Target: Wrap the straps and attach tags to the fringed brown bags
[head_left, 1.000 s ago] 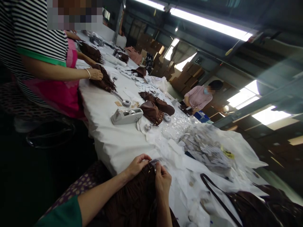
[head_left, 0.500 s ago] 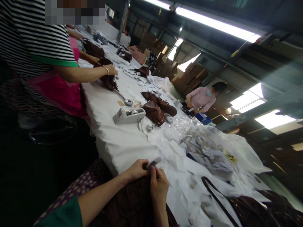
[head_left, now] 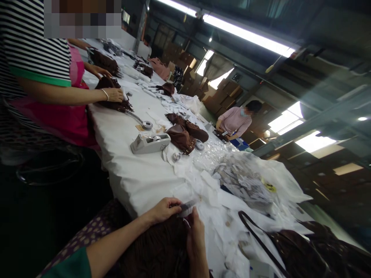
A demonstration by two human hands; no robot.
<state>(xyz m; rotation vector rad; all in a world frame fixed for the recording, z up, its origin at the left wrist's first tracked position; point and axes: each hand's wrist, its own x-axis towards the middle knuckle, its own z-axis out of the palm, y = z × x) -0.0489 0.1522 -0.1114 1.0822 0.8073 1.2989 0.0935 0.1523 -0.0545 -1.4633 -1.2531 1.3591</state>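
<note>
A dark brown fringed bag [head_left: 158, 251] lies in my lap against the edge of the white-covered table [head_left: 139, 177]. My left hand [head_left: 164, 209] is closed, pinching a small clear wrapped piece [head_left: 187, 206] at the top of the bag. My right hand [head_left: 195, 231] is closed too, with its fingertips on the same piece from below. Both hands meet right at the table's near edge.
A tape dispenser [head_left: 149, 143] and brown bags [head_left: 185, 135] lie mid-table, with white paper slips [head_left: 243, 181] and plastic beside them. A dark strap and bag [head_left: 290, 247] lie at the right. A person in a striped top [head_left: 34, 58] works at the left; another person [head_left: 234, 120] stands far off.
My hands have shifted slightly along the top of the bag while still pinching the small piece. The striped-top person's hand moved over their brown bag. The view drifted.
</note>
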